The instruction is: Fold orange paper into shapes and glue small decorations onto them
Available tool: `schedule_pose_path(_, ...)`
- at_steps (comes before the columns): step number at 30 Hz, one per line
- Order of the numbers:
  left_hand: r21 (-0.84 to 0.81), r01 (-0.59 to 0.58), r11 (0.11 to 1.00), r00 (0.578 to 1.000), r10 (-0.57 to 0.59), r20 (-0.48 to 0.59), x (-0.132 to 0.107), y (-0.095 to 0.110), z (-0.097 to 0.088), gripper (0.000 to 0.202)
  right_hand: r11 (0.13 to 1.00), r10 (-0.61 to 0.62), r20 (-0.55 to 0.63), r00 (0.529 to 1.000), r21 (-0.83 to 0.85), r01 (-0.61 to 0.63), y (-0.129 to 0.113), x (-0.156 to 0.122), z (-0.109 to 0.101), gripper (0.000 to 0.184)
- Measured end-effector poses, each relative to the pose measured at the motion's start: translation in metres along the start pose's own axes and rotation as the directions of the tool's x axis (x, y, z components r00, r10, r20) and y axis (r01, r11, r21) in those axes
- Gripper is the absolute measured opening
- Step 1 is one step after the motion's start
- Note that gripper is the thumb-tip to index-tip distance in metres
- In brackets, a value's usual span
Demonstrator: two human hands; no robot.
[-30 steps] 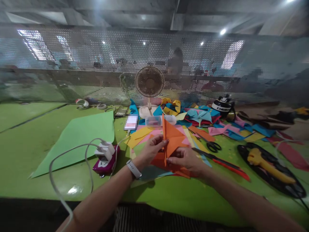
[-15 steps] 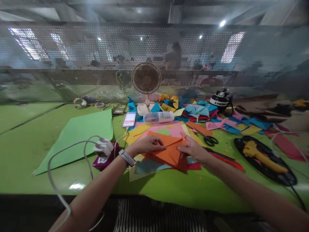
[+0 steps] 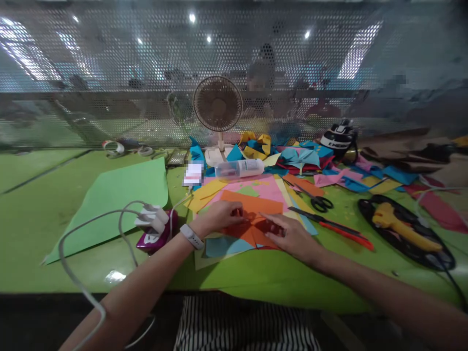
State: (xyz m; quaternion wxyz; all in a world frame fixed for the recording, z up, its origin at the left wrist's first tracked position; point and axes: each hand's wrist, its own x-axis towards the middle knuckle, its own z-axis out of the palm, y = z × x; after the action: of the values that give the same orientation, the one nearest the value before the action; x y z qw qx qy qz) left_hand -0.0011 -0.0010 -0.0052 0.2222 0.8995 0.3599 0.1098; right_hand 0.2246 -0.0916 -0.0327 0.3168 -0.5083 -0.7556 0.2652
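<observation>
My left hand (image 3: 220, 217) and right hand (image 3: 295, 238) curl, grips unclear, at orange paper (image 3: 245, 234), only partly folded, near the desk's (image 3: 226, 279) front edge.

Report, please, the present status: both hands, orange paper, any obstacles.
Left hand and right hand at the orange paper; grip unclear. Paper lies over other coloured sheets. Scissors and red-handled cutter lie to its right, not covering it.

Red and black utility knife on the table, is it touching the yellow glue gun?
Apart. The head view shows green tabletop between the red and black utility knife and the black oval tray holding the yellow glue gun.
</observation>
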Motion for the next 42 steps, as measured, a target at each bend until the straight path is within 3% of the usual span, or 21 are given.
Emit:
schedule_pose_path(4, 0.176, -0.109, 0.978, 0.985, 0.130, -0.115, -0.001, 0.004, 0.005, 0.025, 0.923, -0.162, -0.029, 0.986, -0.357, 0.141, -0.002, 0.003, -0.002, 0.022)
schedule_pose_path(7, 0.292, -0.157, 0.943, 0.972, 0.201, -0.124, -0.005, 0.009, 0.014, 0.017, 0.852, -0.265, -0.008, 0.964, -0.470, 0.230, -0.003, 0.004, -0.003, 0.020)
schedule_pose_path(12, 0.327, -0.131, 0.936, 0.983, 0.166, -0.081, -0.019, 0.018, 0.035, 0.031, 0.921, -0.248, 0.039, 0.968, -0.300, 0.248, 0.004, 0.009, 0.000, 0.019)
schedule_pose_path(16, 0.365, -0.068, 0.929, 0.987, 0.115, -0.109, -0.027, 0.022, 0.042, 0.038, 0.984, -0.049, 0.020, 0.999, -0.168, 0.052, 0.007, 0.016, 0.002, 0.021)
schedule_pose_path(20, 0.472, -0.001, 0.882, 0.992, 0.061, -0.110, -0.030, 0.027, 0.042, 0.038, 0.982, 0.075, 0.016, 0.997, -0.175, -0.071, 0.009, 0.024, 0.005, 0.021)
schedule_pose_path(26, 0.514, 0.026, 0.858, 0.997, 0.015, -0.076, -0.031, 0.034, 0.037, 0.034, 0.991, 0.038, 0.005, 0.999, -0.125, -0.037, 0.005, 0.027, 0.009, 0.019)
schedule_pose_path(32, 0.480, -0.006, 0.877, 0.999, 0.026, -0.035, -0.033, 0.037, 0.036, 0.033, 0.990, 0.133, -0.036, 0.990, 0.059, -0.131, 0.002, 0.029, 0.010, 0.017)
schedule_pose_path(42, 0.502, 0.041, 0.864, 0.999, -0.025, -0.037, -0.034, 0.047, 0.032, 0.029, 0.993, 0.106, 0.011, 0.994, 0.045, -0.107, 0.006, 0.030, 0.011, 0.014)
